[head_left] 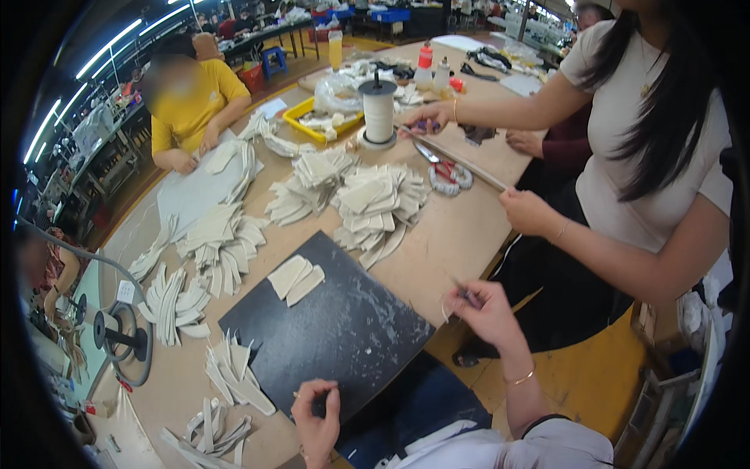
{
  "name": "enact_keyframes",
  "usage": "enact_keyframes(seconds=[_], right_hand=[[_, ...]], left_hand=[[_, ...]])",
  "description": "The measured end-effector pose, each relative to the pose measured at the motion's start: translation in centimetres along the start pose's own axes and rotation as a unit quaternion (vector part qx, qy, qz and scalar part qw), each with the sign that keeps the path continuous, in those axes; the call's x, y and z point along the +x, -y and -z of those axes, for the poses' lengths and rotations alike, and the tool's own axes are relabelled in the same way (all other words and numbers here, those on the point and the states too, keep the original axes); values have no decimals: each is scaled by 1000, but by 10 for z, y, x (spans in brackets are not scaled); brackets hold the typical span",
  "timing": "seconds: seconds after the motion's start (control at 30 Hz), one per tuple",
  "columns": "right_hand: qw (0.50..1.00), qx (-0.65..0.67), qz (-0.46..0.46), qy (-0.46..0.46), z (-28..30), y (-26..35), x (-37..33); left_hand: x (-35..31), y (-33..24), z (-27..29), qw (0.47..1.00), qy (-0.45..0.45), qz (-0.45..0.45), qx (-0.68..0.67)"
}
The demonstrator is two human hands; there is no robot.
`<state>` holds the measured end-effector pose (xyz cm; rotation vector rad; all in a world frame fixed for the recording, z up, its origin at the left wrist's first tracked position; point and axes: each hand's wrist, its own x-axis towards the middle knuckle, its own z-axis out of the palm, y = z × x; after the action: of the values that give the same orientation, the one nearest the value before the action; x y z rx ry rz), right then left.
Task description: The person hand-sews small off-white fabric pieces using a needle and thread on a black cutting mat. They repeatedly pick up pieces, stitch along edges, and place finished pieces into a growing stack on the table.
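Observation:
My right hand (486,311) is raised off the right corner of the black board (351,313), closed round a small pointed tool (469,295) with a purplish handle. A pale sliver hangs beside its fingers. Low at the board's near edge, my left hand (316,418) has its fingers curled toward the thumb; whatever it may hold is hidden. Two or so cream fabric pieces (297,277) lie overlapped on the far part of the board. Cream strips (234,375) fan out by the board's left edge, the pile nearest my left hand.
Large stacks of cream pieces (379,199) cover the table (469,234) beyond the board. Red-handled scissors (447,173), a white thread spool (379,113) and a yellow tray (320,129) stand farther back. At right, a co-worker (648,141) holds a long strip; another in yellow (199,102) handles pieces.

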<state>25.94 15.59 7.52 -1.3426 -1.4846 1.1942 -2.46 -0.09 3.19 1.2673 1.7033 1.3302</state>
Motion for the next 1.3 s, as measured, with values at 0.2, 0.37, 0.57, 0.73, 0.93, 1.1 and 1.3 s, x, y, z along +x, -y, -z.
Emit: enact_keyframes(seconds=[0.2, 0.37, 0.57, 0.73, 0.93, 1.1, 1.3], right_hand=[[995, 7, 18, -97, 37, 14, -8], [986, -9, 50, -161, 49, 21, -13], [958, 27, 163, -233, 30, 12, 17], [939, 34, 165, -301, 3, -10, 59], [968, -47, 106, -222, -2, -32, 49], [987, -40, 42, -149, 12, -52, 5], [993, -77, -18, -91, 17, -62, -24]], left_hand=[[5, 29, -17, 987, -110, -51, 110], [5, 30, -18, 985, -89, -81, 126], [6, 25, -18, 984, -86, -80, 134], [3, 24, -17, 984, -87, -83, 131], [3, 26, -16, 984, -86, -87, 132], [4, 27, -14, 983, -82, -92, 138], [3, 25, -15, 981, -83, -94, 146]])
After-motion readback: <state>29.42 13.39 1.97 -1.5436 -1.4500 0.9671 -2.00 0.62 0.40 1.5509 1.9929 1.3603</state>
